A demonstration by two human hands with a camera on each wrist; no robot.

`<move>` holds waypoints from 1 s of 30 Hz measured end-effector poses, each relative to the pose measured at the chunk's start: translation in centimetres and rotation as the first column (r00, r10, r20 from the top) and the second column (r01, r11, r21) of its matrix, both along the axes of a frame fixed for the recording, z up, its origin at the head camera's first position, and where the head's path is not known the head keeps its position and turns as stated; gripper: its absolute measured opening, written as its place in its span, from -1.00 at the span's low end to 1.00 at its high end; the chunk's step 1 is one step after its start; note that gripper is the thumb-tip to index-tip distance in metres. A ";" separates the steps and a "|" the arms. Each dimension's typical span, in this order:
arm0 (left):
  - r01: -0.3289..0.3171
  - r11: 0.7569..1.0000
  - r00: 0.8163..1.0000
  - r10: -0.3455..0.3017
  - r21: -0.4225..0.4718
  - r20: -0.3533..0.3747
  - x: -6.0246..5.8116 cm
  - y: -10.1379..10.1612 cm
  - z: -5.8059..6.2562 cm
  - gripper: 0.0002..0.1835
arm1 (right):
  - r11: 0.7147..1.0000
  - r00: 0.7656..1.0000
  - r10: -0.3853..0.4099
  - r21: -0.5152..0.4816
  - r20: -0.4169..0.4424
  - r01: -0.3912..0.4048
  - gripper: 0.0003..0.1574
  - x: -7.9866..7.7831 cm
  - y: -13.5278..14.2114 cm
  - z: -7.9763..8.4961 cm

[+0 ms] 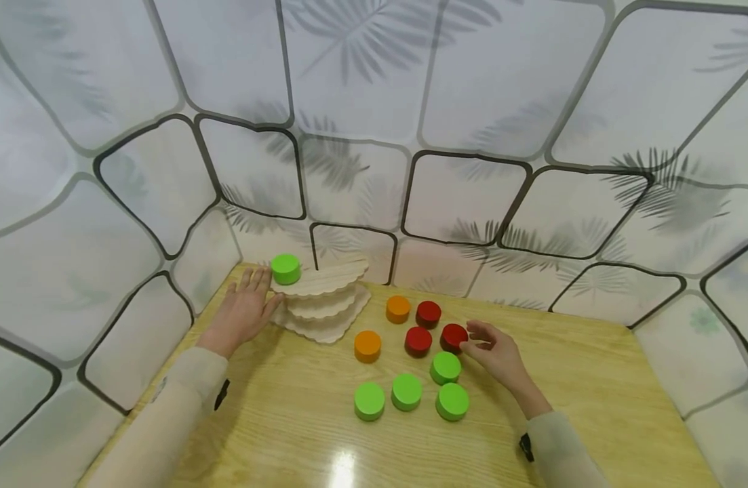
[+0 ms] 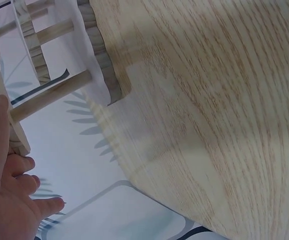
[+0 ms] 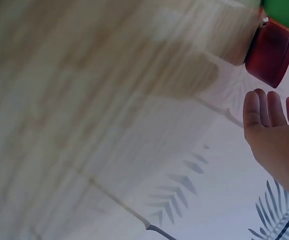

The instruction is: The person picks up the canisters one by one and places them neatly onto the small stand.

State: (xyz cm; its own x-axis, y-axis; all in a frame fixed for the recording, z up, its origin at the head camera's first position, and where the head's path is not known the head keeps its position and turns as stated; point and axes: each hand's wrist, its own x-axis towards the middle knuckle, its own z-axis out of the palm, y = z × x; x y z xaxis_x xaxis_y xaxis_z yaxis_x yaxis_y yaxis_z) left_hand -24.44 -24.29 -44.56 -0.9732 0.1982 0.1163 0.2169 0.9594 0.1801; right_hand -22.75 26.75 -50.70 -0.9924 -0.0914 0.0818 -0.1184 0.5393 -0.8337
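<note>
A three-tier wooden stand with scalloped edges (image 1: 319, 306) is at the back left of the table. On the left end of its top tier sits a green disc-shaped block (image 1: 285, 269). My left hand (image 1: 245, 308) rests at that end, fingers extended beside the green block; in the left wrist view the hand (image 2: 14, 200) overlaps the top board's edge. My right hand (image 1: 496, 352) is beside a red block (image 1: 454, 338), its fingers slightly bent. From the right wrist, a gap shows between the fingers (image 3: 269, 110) and that red block (image 3: 269, 55).
Several more blocks lie to the stand's right: orange ones (image 1: 367, 346) (image 1: 398, 309), red ones (image 1: 418, 341) (image 1: 428, 314), and green ones (image 1: 406, 392) nearer the front. White patterned walls (image 1: 361, 183) enclose the back and sides of the wooden table (image 1: 276, 420).
</note>
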 end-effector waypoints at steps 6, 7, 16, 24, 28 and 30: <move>0.000 1.000 1.000 0.000 0.001 0.005 0.0 0.0 -0.1 -0.22 | 1.000 0.998 0.026 0.010 0.057 -0.026 -0.17 -0.6 0.1 -0.4; 0.000 1.000 1.000 0.000 0.001 0.006 0.0 0.0 -0.2 -0.22 | 1.000 0.998 0.028 0.013 0.064 -0.029 -0.17 -0.7 0.1 -0.5; 0.004 1.000 1.000 -0.004 0.004 0.012 -0.1 0.0 -0.2 -0.22 | 0.996 0.997 0.024 0.086 0.072 -0.030 -0.18 -1.1 -0.5 -1.1; 0.005 1.000 1.000 -0.005 0.015 0.017 0.0 0.1 0.0 -0.22 | 0.991 0.997 0.023 0.128 0.076 -0.032 -0.18 -1.2 -0.7 -1.1; 0.001 1.000 1.000 -0.002 0.017 0.023 0.0 0.1 0.1 -0.22 | 0.991 0.996 0.023 0.127 0.085 -0.033 -0.20 -1.2 -0.7 -1.1; 0.001 1.000 1.000 -0.002 0.017 0.022 0.0 0.1 0.1 -0.22 | 0.991 0.996 0.025 0.128 0.085 -0.036 -0.21 -1.2 -0.7 -1.1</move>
State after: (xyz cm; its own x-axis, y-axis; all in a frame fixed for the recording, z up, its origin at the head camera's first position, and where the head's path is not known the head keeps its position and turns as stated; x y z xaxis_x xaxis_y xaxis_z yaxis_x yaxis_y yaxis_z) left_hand -24.39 -24.21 -44.50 -0.9753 0.1980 0.0979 0.2143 0.9558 0.2015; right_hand -23.98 26.01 -51.76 -0.9919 -0.1264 -0.0156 -0.0696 0.6407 -0.7647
